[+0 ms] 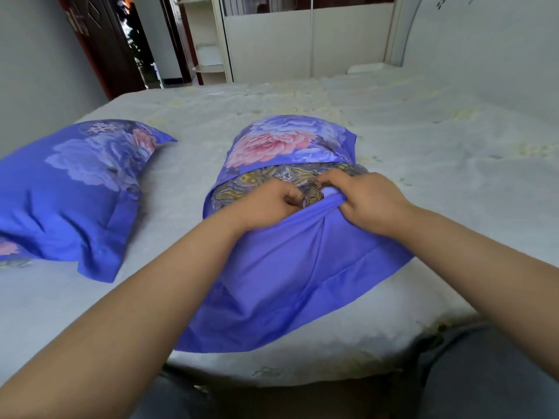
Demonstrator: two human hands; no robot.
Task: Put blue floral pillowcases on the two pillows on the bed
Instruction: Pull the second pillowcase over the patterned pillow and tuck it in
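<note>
On the left of the bed lies one pillow (75, 192) fully inside a blue floral pillowcase. In the middle lies the second pillow, partly covered by its blue floral pillowcase (290, 267). A band of the pillow's own grey and gold patterned cover (257, 184) shows through the opening across the case. My left hand (269, 204) grips the lower blue flap at that opening. My right hand (366, 198) pinches the same blue edge just to the right, fingers curled over it. The two hands almost touch.
The bed (423, 146) has a pale quilted cover with faint yellow flowers; its near edge curves just before my legs. Beyond it stand a white wardrobe (302, 40), a corner shelf (208, 68) and a dark red door (99, 40). The headboard (469, 31) is at the right.
</note>
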